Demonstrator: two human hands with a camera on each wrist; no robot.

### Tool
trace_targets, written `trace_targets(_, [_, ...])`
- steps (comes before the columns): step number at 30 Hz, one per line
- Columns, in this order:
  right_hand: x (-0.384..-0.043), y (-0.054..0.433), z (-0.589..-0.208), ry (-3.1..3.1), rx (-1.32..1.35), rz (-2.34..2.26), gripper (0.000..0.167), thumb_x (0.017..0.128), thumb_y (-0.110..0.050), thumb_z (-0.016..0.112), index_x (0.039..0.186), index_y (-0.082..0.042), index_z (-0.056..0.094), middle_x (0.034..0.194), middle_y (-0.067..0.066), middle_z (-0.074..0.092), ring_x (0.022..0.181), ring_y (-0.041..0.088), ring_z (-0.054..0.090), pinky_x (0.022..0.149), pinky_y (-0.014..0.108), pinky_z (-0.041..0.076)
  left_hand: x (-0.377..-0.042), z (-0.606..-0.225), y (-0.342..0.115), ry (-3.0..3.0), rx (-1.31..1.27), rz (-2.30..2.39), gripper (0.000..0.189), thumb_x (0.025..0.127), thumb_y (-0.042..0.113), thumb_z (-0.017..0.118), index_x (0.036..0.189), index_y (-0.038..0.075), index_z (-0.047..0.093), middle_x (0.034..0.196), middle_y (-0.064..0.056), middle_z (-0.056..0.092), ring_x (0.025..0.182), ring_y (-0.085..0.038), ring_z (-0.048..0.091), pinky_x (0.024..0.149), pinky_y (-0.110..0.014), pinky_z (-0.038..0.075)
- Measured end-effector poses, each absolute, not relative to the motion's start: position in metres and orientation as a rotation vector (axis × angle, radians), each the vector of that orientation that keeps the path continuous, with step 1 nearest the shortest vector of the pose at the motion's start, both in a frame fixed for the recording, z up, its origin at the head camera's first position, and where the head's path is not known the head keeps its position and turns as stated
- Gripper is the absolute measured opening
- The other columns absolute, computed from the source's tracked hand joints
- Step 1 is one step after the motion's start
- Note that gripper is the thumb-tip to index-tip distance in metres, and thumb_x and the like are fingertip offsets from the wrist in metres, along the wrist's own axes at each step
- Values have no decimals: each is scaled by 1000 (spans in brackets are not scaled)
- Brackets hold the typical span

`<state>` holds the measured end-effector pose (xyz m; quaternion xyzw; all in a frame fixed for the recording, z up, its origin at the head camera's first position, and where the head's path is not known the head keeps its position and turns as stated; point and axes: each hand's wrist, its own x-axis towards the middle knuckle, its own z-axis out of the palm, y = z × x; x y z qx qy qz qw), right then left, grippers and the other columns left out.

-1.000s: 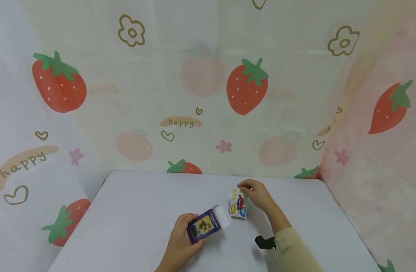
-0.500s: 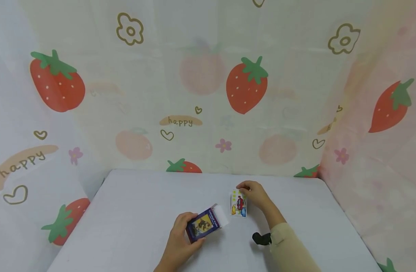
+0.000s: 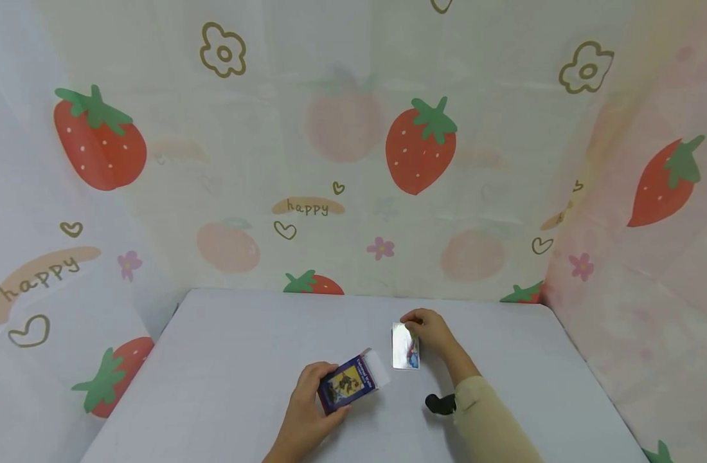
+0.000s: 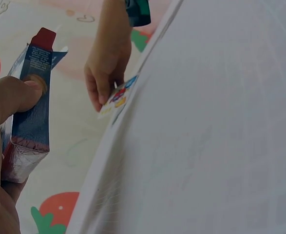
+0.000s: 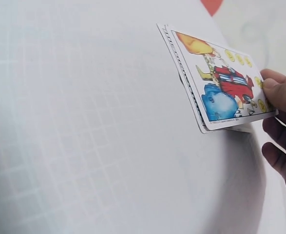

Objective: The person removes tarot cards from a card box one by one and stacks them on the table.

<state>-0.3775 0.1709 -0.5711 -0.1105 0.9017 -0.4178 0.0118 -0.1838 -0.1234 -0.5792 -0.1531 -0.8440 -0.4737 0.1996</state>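
My left hand (image 3: 307, 408) grips a dark blue card box (image 3: 346, 384) from the sides, its thumb pressed along the narrow side in the left wrist view. A white flap (image 3: 379, 368) stands out from the box's end toward the cards. To the right, my right hand (image 3: 434, 331) pinches a playing card (image 5: 225, 80) at its far end. That card bears a red-clothed figure, yellow discs and a blue shape. Beneath it, slightly offset, the edge of another card (image 5: 181, 75) shows. Glare whitens the card face in the head view. Whether the cards touch the table cannot be told.
A white table (image 3: 203, 386) lies under both hands. Behind it hangs a strawberry-patterned curtain (image 3: 330, 161), with side panels at left and right. A black device (image 3: 440, 404) juts from the right sleeve (image 3: 492, 421).
The card in the right hand has tilted, and glare now covers its face. My right forearm has shifted slightly left and toward me. The left hand and box stay almost in place.
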Motion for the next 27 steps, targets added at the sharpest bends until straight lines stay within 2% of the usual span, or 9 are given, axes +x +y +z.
trace_targets(6, [-378,167,-573,2794,-324,-1303,12,99,-9,65,106,-9,75,105,4,72,98,18,63,88,39,52,-184,-580,-123,-2360,-441,-1296,77,69,16,96,135,12,57,132,9,53,121,-10,54,104,-34,52])
trace_targets(16, [-382,167,-581,2792,-290,-1284,11,98,-8,66,104,-11,76,105,3,72,99,18,62,91,41,52,-184,-580,-122,-2369,-430,-1321,78,68,16,96,135,13,58,133,14,51,123,-8,53,106,-37,51])
trace_targets(22, [-382,169,-584,2798,-306,-1273,12,99,-7,65,104,-11,75,106,3,71,100,18,63,92,41,53,-184,-583,-123,-2359,-452,-1303,79,68,16,97,136,19,56,133,13,52,123,-9,54,106,-34,50])
trace_targets(27, [-382,169,-585,2797,-321,-1282,13,99,-7,65,104,-11,76,106,3,71,99,18,62,91,42,52,-184,-582,-122,-2372,-456,-1270,78,70,17,95,136,19,54,134,10,52,123,-10,53,106,-32,50])
